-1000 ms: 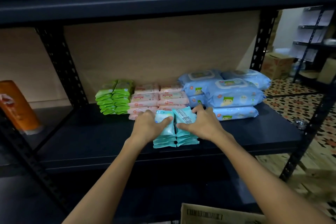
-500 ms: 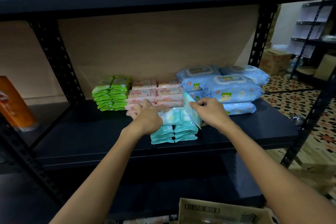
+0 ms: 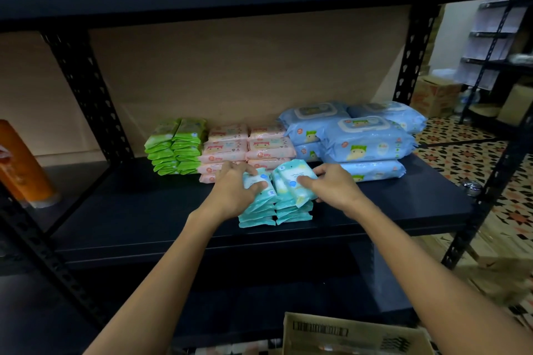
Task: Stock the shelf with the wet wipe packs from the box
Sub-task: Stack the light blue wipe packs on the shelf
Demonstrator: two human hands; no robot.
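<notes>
Left hand [image 3: 235, 192] curled on top teal pack [image 3: 257, 181] of left stack. Right hand [image 3: 331, 186] gripping tilted pack [image 3: 294, 181] atop right stack, on shelf [image 3: 144, 210]. Best: lay tilted pack flat, square edges, steady left stack meanwhile. Box [image 3: 354, 334] below hands.

both hands on two teal wipe pack stacks [image 3: 269, 210] near front of dark shelf [image 3: 138, 219]. left hand [image 3: 235, 192] grips top pack of left stack; right hand [image 3: 331, 186] holds tilted pack [image 3: 294, 181] atop right stack. behind: green packs [image 3: 176, 147], pink packs [image 3: 248, 147], big blue packs [image 3: 363, 138]. cardboard box [image 3: 346, 334] at bottom edge. orange bottle [image 3: 20, 164] far left.
</notes>
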